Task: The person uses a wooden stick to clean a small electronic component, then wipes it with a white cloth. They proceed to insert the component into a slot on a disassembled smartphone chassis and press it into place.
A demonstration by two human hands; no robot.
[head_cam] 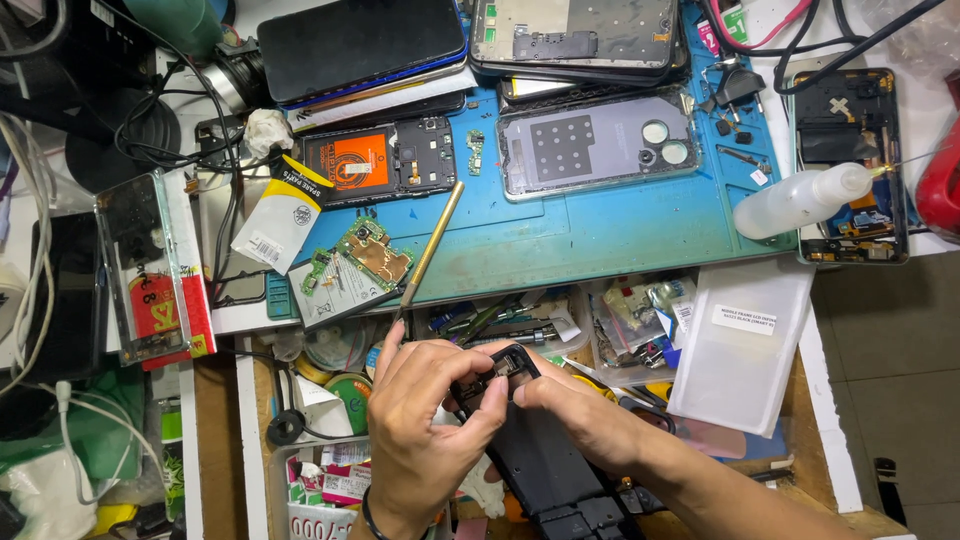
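My left hand (425, 420) and right hand (575, 405) pinch the small black part (503, 368) steady over the drawer, brass-handled tool (428, 250) resting at twelve o'clock.

Up and to the left of the fingers (497, 392), a white-and-yellow paper packet (281, 213) lies tilted on the bench (600, 240). Farther left stands a clear plastic box with a red-and-yellow card inside (150, 270). To the right of the fingers lies a frosted white plastic pouch with a small white label (741, 340). Well above them rests a dark, unlit phone screen (362, 42). Below left, red-and-white printed packets (330, 485) sit in a tray.
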